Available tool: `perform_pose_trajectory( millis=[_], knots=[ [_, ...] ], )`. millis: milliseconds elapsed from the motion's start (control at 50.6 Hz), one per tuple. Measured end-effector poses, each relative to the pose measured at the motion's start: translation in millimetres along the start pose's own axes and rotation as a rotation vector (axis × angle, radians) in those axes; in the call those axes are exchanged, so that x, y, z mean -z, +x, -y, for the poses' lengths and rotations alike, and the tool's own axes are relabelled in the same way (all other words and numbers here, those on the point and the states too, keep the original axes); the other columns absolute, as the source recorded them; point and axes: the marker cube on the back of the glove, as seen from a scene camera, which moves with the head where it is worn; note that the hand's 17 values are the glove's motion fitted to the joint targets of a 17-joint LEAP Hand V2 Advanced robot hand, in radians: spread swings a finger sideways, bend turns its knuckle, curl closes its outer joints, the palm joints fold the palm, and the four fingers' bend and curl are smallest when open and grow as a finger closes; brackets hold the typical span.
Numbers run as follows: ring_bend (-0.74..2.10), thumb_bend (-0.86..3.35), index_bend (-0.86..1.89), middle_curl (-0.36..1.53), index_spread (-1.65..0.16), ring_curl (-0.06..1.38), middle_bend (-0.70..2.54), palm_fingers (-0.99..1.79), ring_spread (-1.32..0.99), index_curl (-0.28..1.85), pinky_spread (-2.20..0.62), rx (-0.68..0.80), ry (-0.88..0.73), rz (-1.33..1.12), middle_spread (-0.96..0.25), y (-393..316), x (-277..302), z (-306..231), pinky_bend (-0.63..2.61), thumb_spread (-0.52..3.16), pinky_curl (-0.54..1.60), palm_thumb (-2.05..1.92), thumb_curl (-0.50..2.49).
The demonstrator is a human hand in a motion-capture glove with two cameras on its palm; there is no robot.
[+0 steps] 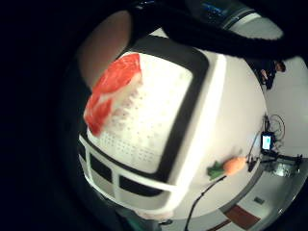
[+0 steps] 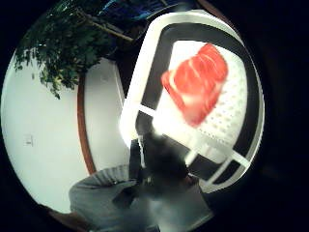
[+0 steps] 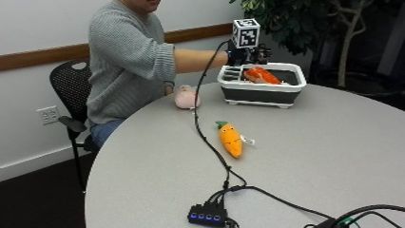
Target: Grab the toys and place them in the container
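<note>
The right hand [image 3: 244,56] is positioned over the far-left rim of the container [image 3: 262,92], a white tub with a dark band and a perforated floor, standing on the far side of the worktop [image 3: 329,156]. The red-and-white fish toy [image 3: 261,75] is at the container opening directly below the hand; both palm views show it close against the perforated floor, but whether the fingers grasp it or have released it cannot be determined from any view. Assessment: the step in hand is depositing this toy. To do it well, the toy should be kept inside the rim on all sides and let go only when low, so it does not rebound off the edge. The carrot toy [image 3: 230,139] lies mid-worktop, nearer the camera and beside a black cable [image 3: 208,142]. A pink toy [image 3: 186,97] rests just left of the container. Both appear outstanding.
</note>
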Motion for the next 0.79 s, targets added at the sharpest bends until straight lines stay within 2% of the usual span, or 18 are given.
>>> perform_pose_trajectory(
  millis=[40,79,138,217,297,376,554,672,791],
  knots=[
    [0.11,-0.06,0.12,0.49,-0.37,0.40,0.11,-0.30,-0.14,0.59,0.03,0.030,0.016,0.067,-0.17,13.3,9.5,-14.9,0.73,1.21,0.39,-0.07,0.54],
    [0.11,-0.05,0.12,0.47,-0.37,0.39,0.11,-0.29,-0.12,0.57,0.04,-0.001,0.036,0.063,-0.17,40.5,18.7,-31.6,0.72,1.22,0.39,-0.06,0.51],
    [0.11,-0.06,0.14,0.44,-0.37,0.37,0.12,-0.28,-0.10,0.55,0.04,-0.086,0.053,-0.080,-0.16,107.0,31.8,-65.9,0.69,1.22,0.38,-0.07,0.48],
    [0.11,-0.05,0.15,0.41,-0.36,0.34,0.11,-0.27,-0.09,0.52,0.05,-0.089,0.052,-0.275,-0.16,186.5,44.1,-114.0,0.67,1.24,0.37,-0.07,0.44],
    [0.11,-0.05,0.16,0.39,-0.37,0.32,0.12,-0.24,-0.08,0.50,0.05,-0.271,0.075,-0.093,-0.16,216.7,57.3,-147.1,0.65,1.24,0.36,-0.06,0.41],
    [0.12,-0.05,0.16,0.37,-0.37,0.30,0.13,-0.22,-0.07,0.49,0.06,-0.388,0.075,-0.046,-0.16,257.7,64.8,-170.5,0.64,1.25,0.36,-0.06,0.38],
    [0.14,-0.04,0.16,0.33,-0.37,0.26,0.13,-0.19,-0.07,0.46,0.06,-0.388,0.052,0.001,-0.15,280.9,41.1,-163.4,0.62,1.26,0.35,-0.05,0.34],
    [0.14,-0.04,0.17,0.30,-0.37,0.24,0.12,-0.19,-0.07,0.44,0.07,-0.426,0.001,0.076,-0.16,292.6,-2.8,-137.8,0.63,1.26,0.35,-0.04,0.32],
    [0.14,-0.04,0.16,0.29,-0.37,0.23,0.12,-0.19,-0.07,0.43,0.07,-0.401,-0.084,0.097,-0.16,293.7,-55.5,-126.8,0.63,1.27,0.35,-0.04,0.31]
  ],
)
